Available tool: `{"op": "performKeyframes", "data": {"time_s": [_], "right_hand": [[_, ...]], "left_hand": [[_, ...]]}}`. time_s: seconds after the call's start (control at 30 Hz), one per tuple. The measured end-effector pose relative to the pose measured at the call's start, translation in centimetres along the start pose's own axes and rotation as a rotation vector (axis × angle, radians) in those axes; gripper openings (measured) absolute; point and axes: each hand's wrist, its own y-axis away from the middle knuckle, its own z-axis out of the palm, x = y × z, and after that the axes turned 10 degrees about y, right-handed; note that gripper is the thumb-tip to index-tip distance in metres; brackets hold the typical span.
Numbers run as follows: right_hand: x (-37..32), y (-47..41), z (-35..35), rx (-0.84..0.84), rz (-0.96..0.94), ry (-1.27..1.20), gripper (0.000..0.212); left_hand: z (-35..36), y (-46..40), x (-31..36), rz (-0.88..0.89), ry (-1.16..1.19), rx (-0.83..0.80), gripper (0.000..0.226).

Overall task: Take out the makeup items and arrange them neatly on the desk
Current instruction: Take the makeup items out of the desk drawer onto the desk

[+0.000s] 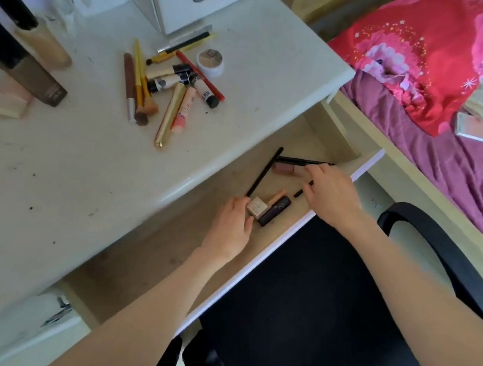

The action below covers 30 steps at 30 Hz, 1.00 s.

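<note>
Both my hands are inside the open wooden drawer [312, 130] under the white desk [91, 155]. My left hand [232, 225] grips a small beige box [255, 207] lying beside a dark purple tube [274, 210] and a peach stick [277, 197]. My right hand [328, 190] reaches over a pink-brown tube [285, 168] and a thin black pencil [297, 160], its fingertips touching them. A long black pencil [264, 171] lies slanted between the hands. A small black cap [298, 193] lies near my right thumb.
On the desk lies a loose pile of brushes, tubes and pencils [167, 80], a round white compact [210, 60], tall bottles [26, 56] and sponges [6, 104] at the left. A black chair [312, 291] stands below the drawer. A bed [433, 82] is at the right.
</note>
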Motion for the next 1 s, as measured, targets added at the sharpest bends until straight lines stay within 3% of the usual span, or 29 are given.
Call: {"op": "performKeyframes", "data": {"time_s": [0.3, 0.47, 0.67, 1.0], "right_hand": [[-0.1, -8.1, 3.5, -0.244, 0.012, 0.083, 0.047], [0.2, -9.6, 4.4, -0.251, -0.033, 0.079, 0.053], [-0.7, -10.0, 5.0, -0.287, -0.126, 0.126, 0.047], [-1.0, -9.0, 5.0, -0.255, -0.205, 0.159, 0.041]], "left_hand": [[3.3, -5.3, -1.1, -0.123, -0.123, 0.004, 0.065], [3.0, -6.4, -1.6, -0.133, -0.203, 0.113, 0.06], [2.8, -6.9, -1.7, -0.151, -0.392, 0.096, 0.054], [3.5, -6.6, -0.9, -0.229, -0.42, 0.07, 0.041]]}}
